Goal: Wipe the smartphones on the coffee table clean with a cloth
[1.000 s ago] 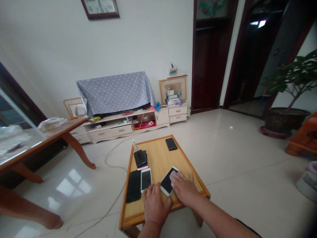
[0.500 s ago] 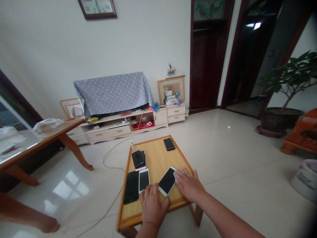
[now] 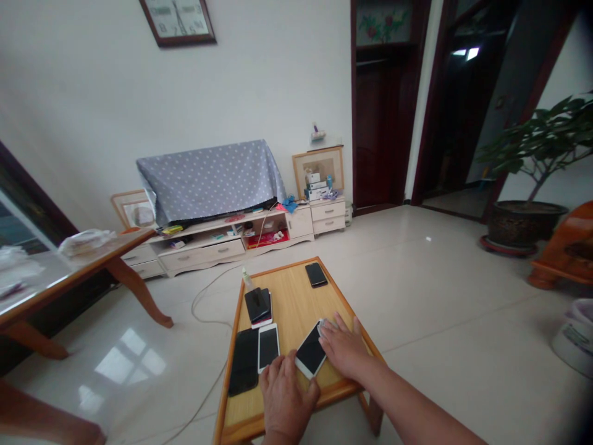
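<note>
A white phone with a dark screen [image 3: 311, 350] lies slanted on the small wooden table [image 3: 296, 290]. My left hand [image 3: 286, 395] holds its near corner, with the index finger at the left edge and the thumb by the bottom. My right hand [image 3: 343, 347] presses a small whitish cloth [image 3: 323, 326] onto the phone's upper right end; the fingers cover most of the cloth. Left of it, close to my left fingertips, lies another white phone [image 3: 269, 347]. A larger black tablet-like device [image 3: 243, 363] is beside that.
Stacked phones [image 3: 257, 305] and a small clear bottle [image 3: 248, 279] stand at the table's far left. One black phone [image 3: 316, 275] lies at the far right. Beyond are a low white cabinet [image 3: 204, 252], a potted plant [image 3: 525, 222], a bucket [image 3: 574, 340] and a larger table [image 3: 132, 244].
My right hand, with the cloth, has shifted slightly left across the phone's upper end. My left hand keeps its place at the near corner. The view has tilted slightly upward.
</note>
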The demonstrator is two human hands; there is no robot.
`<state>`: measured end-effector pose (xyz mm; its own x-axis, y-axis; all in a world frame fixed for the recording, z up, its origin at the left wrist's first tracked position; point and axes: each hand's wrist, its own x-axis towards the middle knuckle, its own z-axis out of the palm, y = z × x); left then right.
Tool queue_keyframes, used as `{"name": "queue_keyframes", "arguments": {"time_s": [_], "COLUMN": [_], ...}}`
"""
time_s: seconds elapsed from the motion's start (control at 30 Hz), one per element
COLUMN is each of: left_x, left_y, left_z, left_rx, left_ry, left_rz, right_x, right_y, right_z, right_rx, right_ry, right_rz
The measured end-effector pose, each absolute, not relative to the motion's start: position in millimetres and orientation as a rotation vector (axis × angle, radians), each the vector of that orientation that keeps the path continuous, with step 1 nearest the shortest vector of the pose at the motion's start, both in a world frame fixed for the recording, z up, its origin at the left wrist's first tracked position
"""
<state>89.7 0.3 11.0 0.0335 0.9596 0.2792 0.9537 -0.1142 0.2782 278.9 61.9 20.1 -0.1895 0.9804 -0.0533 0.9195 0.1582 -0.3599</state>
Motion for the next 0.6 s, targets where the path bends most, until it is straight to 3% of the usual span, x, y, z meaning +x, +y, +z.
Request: {"name": "queue_keyframes", "arguments": {"time_s": [0.17, 0.37, 0.6], "left_x": [91.0, 88.1, 83.8], "left_y": [-0.7, 0.3, -0.8], "left_z": [11.4, 3.4, -0.3], "left_rx": [2.263, 2.256, 2.291], "left_ry": [2.113, 2.108, 2.053], "left_rz": [0.626, 0.670, 0.704], "right_x": [253.4, 237.6, 260.9], "right_y": [63.3, 33.2, 55.6], "right_z": [20.9, 15.4, 17.6], "right_rx": [-1.815, -1.431, -1.846], "right_ry": [-2.238, -2.425, -2.231], "right_rz": [0.481, 0.482, 0.403]}}
